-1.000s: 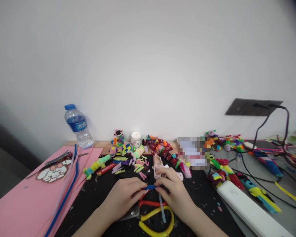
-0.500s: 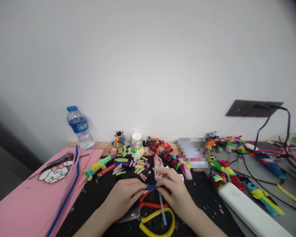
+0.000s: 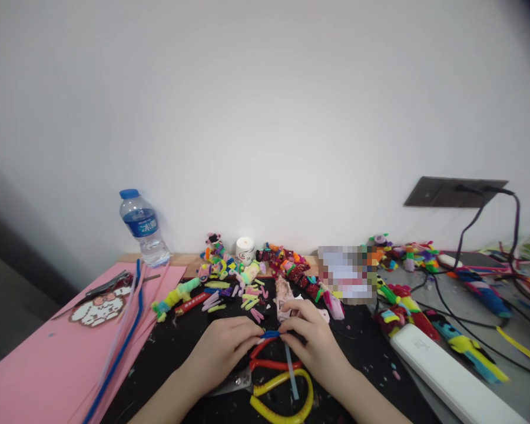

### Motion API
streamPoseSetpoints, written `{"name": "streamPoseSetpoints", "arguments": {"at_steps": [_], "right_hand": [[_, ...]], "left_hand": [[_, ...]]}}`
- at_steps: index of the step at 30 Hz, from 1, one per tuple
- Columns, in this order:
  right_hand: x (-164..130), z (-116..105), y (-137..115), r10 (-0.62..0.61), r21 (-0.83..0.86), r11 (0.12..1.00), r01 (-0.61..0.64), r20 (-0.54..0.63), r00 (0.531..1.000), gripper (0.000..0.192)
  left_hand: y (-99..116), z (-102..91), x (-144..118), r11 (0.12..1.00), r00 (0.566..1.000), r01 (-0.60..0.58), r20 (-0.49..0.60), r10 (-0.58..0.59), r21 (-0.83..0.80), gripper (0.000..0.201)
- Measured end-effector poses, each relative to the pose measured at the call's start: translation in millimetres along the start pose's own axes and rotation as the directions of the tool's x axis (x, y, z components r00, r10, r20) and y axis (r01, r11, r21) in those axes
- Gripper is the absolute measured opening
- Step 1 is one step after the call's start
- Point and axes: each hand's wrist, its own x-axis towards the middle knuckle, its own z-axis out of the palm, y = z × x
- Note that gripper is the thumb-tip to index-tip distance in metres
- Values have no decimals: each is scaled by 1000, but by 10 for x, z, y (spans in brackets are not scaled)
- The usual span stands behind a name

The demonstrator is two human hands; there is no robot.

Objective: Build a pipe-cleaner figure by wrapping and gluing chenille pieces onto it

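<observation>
My left hand (image 3: 218, 352) and my right hand (image 3: 314, 341) meet over the black mat (image 3: 176, 347), both pinching a short blue pipe-cleaner piece (image 3: 271, 334) between their fingertips. A light blue stick (image 3: 290, 372) runs down from under that piece toward me. Below the hands lie red-handled scissors (image 3: 269, 360) and yellow-handled scissors (image 3: 287, 397). A pink doll-like figure (image 3: 284, 292) lies just beyond my right hand.
Pink foam sheets (image 3: 39, 365) with long pipe cleaners (image 3: 121, 341) and a white cutout lie at left. A water bottle (image 3: 142, 227), a white jar (image 3: 245, 249) and several pipe-cleaner figures (image 3: 291, 268) line the wall. A white power strip (image 3: 450, 377) and cables sit at right.
The hands stay together on the blue piece, with only small finger shifts. The view has drifted slightly.
</observation>
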Motion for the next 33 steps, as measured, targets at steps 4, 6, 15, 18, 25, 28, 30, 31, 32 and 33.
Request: {"name": "streamPoseSetpoints", "arguments": {"at_steps": [4, 6, 15, 18, 25, 28, 30, 31, 32, 33], "right_hand": [[2, 8, -12, 1, 29, 1000, -2, 9, 1000, 15], [-4, 16, -21, -2, 46, 999, 2, 18, 1000, 17], [-13, 28, -25, 10, 69, 998, -12, 37, 999, 20], [-6, 27, -21, 9, 70, 997, -13, 44, 999, 19], [-13, 26, -14, 1, 71, 997, -4, 38, 999, 19], [-13, 16, -7, 5, 68, 998, -7, 29, 1000, 18], [-12, 12, -1, 10, 68, 998, -11, 24, 1000, 17], [-11, 12, 2, 11, 68, 998, -13, 24, 1000, 17], [-12, 13, 4, 12, 69, 998, -14, 24, 1000, 16], [-12, 14, 5, 12, 70, 997, -14, 24, 1000, 16]], "left_hand": [[5, -3, 7, 1000, 1000, 8, 14, -7, -11, 16], [3, 4, 4, 1000, 1000, 1, 20, -1, -9, 15], [-6, 27, -10, 999, 1000, -14, 13, 15, -30, 17], [-5, 25, -8, 1000, 1000, -16, 19, 17, -25, 16], [-3, 17, 2, 1000, 1000, 2, 26, -1, -19, 15], [-5, 10, 2, 1000, 1000, 9, 10, -9, -14, 14], [-7, 4, 0, 1000, 1000, 8, 1, -8, -11, 15], [-8, 2, -1, 1000, 1000, 5, -1, -5, -8, 15], [-9, 1, -2, 1000, 1000, 2, 0, -2, -3, 15], [-9, 0, -2, 1000, 1000, -2, 3, 2, 2, 15]]}}
